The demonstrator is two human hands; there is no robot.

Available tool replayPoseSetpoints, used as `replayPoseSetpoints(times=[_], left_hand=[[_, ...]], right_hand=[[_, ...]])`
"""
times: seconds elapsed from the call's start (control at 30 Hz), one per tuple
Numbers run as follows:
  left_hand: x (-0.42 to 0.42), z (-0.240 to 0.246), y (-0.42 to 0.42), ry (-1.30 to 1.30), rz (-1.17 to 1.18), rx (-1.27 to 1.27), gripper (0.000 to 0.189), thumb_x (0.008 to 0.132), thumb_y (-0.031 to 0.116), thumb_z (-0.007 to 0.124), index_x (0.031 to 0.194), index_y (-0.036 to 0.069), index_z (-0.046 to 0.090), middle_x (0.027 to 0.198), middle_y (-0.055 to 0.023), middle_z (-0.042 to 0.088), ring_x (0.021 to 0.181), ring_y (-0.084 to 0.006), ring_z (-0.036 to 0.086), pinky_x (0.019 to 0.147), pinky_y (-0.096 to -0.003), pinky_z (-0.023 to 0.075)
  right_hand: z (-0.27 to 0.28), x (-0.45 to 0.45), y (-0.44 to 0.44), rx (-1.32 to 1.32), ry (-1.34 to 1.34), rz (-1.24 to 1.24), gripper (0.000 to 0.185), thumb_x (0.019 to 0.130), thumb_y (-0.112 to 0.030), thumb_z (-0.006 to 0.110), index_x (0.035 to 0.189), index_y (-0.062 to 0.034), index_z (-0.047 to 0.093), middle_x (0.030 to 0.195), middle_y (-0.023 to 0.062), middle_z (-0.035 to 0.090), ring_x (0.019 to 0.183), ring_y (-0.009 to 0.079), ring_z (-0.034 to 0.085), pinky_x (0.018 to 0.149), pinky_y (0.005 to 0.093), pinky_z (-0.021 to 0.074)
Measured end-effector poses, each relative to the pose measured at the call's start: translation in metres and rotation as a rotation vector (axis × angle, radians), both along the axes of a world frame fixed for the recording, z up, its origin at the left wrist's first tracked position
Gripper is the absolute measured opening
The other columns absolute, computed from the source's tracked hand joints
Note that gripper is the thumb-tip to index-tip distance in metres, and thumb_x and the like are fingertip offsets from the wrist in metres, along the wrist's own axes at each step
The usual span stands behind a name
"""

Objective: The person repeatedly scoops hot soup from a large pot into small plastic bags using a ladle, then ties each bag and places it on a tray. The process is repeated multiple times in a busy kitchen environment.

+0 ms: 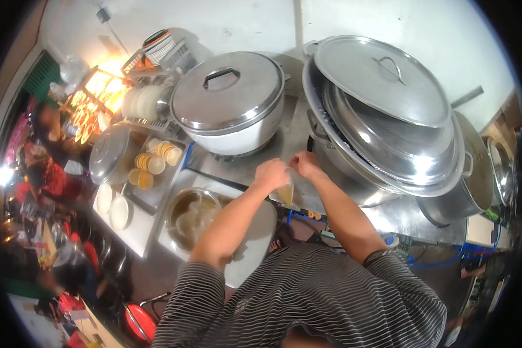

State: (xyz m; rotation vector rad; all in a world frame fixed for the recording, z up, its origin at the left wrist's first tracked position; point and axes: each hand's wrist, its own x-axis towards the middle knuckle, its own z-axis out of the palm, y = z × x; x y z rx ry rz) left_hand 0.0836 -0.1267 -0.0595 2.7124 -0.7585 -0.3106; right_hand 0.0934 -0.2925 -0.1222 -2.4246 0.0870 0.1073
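Between my hands hangs a small clear plastic bag [286,191] with yellowish liquid in its lower part. My left hand [272,174] grips the bag near its top. My right hand [305,164] is close beside it, fingers pinched at the bag's neck; the fingertips are too small to make out well. Both hands are over the front of a steel counter [252,167], in front of a large rice cooker [228,102] with its lid on. Right of my right hand stands a big metal pot [352,174] under stacked basins and a round lid [383,78].
A bowl of cloudy liquid [195,217] sits on a white surface [254,230] at left. Beyond are stacked yellow-and-white cups [150,165], white bowls [121,213], a lidded pot [113,154] and racked plates [141,104]. Another deep pot [456,191] stands right. People [48,126] are far left.
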Motion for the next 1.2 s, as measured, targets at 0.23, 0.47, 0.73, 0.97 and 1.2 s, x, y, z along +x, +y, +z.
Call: replayPoseSetpoints(times=[0.23, 0.47, 0.73, 0.97, 1.2], left_hand=[[0.035, -0.069, -0.022, 0.787, 0.589, -0.895, 0.016, 0.081, 0.013, 0.057, 0.088, 0.005, 0.069, 0.081, -0.0155, 0.066, 0.071, -0.0255, 0.065, 0.053, -0.0392, 0.0468], [0.028, -0.106, -0.054, 1.460, 1.072, -1.318, 0.016, 0.091, 0.015, 0.049, 0.079, 0.012, 0.059, 0.069, 0.0000, 0.062, 0.052, -0.0062, 0.055, 0.041, -0.0230, 0.0288], [-0.017, -0.076, -0.057, 1.363, 0.960, -1.391, 0.018, 0.084, 0.031, 0.059, 0.084, 0.013, 0.057, 0.075, 0.0015, 0.055, 0.064, -0.0091, 0.051, 0.052, -0.0236, 0.0351], [-0.031, -0.034, -0.053, 1.271, 0.961, -1.363, 0.029, 0.084, 0.043, 0.057, 0.096, 0.017, 0.056, 0.087, 0.0018, 0.056, 0.070, -0.0100, 0.045, 0.059, -0.0280, 0.0320], [-0.030, -0.072, -0.072, 1.118, 0.828, -1.568, 0.030, 0.089, 0.040, 0.050, 0.103, 0.015, 0.059, 0.091, -0.0020, 0.061, 0.078, -0.0142, 0.053, 0.064, -0.0320, 0.0377]], right_hand=[[0.019, -0.016, 0.004, -0.016, -0.238, 0.161, 0.015, 0.080, -0.012, 0.063, 0.087, 0.0015, 0.064, 0.089, 0.0225, 0.064, 0.084, 0.0397, 0.061, 0.072, 0.0458, 0.0478], [0.033, -0.052, 0.002, -0.186, -0.243, 0.125, 0.016, 0.083, -0.012, 0.059, 0.085, 0.0019, 0.065, 0.083, 0.0237, 0.064, 0.082, 0.0416, 0.061, 0.073, 0.0443, 0.0474], [0.033, -0.069, -0.005, -0.155, -0.148, 0.058, 0.020, 0.084, -0.020, 0.064, 0.088, -0.0004, 0.065, 0.084, 0.0195, 0.065, 0.080, 0.0356, 0.063, 0.071, 0.0431, 0.0483], [0.027, -0.060, -0.010, -0.199, -0.181, -0.009, 0.035, 0.076, -0.032, 0.072, 0.089, -0.0003, 0.065, 0.084, 0.0165, 0.066, 0.079, 0.0332, 0.064, 0.072, 0.0411, 0.0489], [0.022, -0.058, 0.001, -0.246, -0.119, -0.074, 0.035, 0.075, -0.032, 0.068, 0.085, 0.0004, 0.066, 0.083, 0.0173, 0.068, 0.079, 0.0333, 0.065, 0.072, 0.0408, 0.0498]])
